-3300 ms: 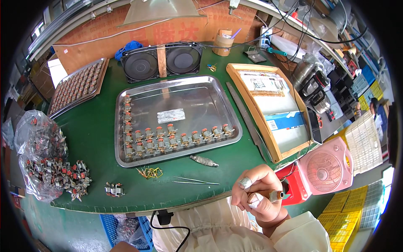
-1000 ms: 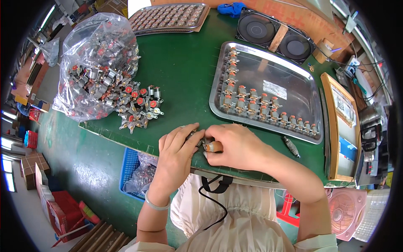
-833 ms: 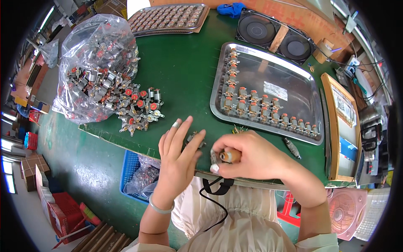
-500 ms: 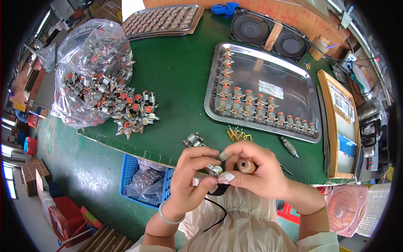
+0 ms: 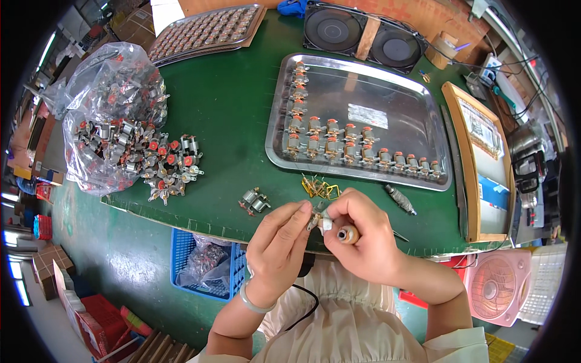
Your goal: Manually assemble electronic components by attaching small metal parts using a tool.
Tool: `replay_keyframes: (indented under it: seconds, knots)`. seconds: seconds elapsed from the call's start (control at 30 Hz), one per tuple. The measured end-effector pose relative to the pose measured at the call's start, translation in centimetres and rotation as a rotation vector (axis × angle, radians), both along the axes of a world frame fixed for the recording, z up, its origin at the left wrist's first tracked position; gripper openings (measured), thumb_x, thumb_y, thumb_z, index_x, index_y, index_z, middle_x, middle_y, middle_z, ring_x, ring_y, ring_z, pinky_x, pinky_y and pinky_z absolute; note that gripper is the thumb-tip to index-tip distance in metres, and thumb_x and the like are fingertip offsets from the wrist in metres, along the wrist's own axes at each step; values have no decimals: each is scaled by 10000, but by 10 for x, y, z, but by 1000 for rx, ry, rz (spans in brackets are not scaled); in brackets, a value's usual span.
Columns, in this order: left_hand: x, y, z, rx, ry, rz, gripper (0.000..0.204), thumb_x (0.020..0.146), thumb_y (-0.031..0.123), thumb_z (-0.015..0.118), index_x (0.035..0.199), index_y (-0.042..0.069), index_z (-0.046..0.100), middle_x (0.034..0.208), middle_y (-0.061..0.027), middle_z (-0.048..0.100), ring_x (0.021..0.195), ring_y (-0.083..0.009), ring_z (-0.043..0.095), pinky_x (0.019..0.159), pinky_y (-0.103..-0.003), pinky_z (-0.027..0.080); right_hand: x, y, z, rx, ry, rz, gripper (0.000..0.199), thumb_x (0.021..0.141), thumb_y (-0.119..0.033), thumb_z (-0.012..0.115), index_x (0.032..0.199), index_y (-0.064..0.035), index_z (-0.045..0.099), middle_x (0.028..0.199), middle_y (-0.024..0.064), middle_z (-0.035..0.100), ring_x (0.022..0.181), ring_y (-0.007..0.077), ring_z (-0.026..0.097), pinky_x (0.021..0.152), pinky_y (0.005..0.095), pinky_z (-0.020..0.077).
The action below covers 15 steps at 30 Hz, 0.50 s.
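Pinched in the fingers of my left hand (image 5: 275, 248) is a small metal motor (image 5: 314, 221), over the table's front edge. My right hand (image 5: 366, 242) meets it from the other side, its thumb and index fingertips at the motor. A tool with a rounded wooden handle (image 5: 348, 235) is tucked into my right palm; its far end is hidden. White tape wraps one right fingertip (image 5: 327, 224). Just beyond my hands lie a few loose motors (image 5: 254, 201) and a little heap of yellow-brass terminal pieces (image 5: 319, 187).
A steel tray (image 5: 363, 176) holds rows of motors along its left and front sides. Motors spill from a clear plastic bag (image 5: 91, 78) at left. A grey cylindrical tool (image 5: 400, 199), a wooden frame (image 5: 478, 199) and two black fans (image 5: 334, 29) also occupy the table. Below sits a blue crate (image 5: 181, 257).
My view has shifted, so the table's things appear farther left. Both hands have moved a little away from me, and the left fingers have closed more over the motor, which has turned.
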<state>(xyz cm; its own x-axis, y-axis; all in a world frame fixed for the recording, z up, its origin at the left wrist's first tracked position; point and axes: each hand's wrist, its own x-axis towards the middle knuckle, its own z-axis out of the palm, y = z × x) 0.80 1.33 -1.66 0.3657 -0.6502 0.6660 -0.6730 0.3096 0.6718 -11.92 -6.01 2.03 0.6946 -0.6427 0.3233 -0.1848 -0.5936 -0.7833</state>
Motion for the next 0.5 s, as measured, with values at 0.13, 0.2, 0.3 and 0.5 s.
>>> replay_keyframes:
  seconds: [0.13,0.2,0.3,0.5]
  knots:
    - [8,0,-1,85,-63,9,315,687,-100,624,990,-27,584,895,-143,613,779,-217,604,684,-268,488,-10,-21,4,49,42,31,278,673,25,627,913,-20,494,767,105,500,690,241,546,606,314,442]
    - [10,4,-3,182,687,-104,390,737,-70,624,1101,-7,497,940,-139,599,795,-173,597,699,-265,497,-16,-36,3,-82,73,-28,322,677,22,622,969,-39,501,824,96,538,697,237,574,582,316,463]
    - [20,3,6,197,930,-268,337,809,-6,577,1109,-12,423,973,-152,596,821,-177,604,727,-272,505,-21,-48,-13,-310,132,30,390,666,-5,631,1022,-40,476,892,98,563,675,239,591,548,324,476]
    - [20,-1,9,229,1113,-348,196,855,39,525,1031,-24,467,963,-158,596,824,-216,620,708,-280,520,-16,-49,-21,-578,286,115,484,634,-9,648,1076,-57,455,925,108,593,634,257,593,524,338,477]
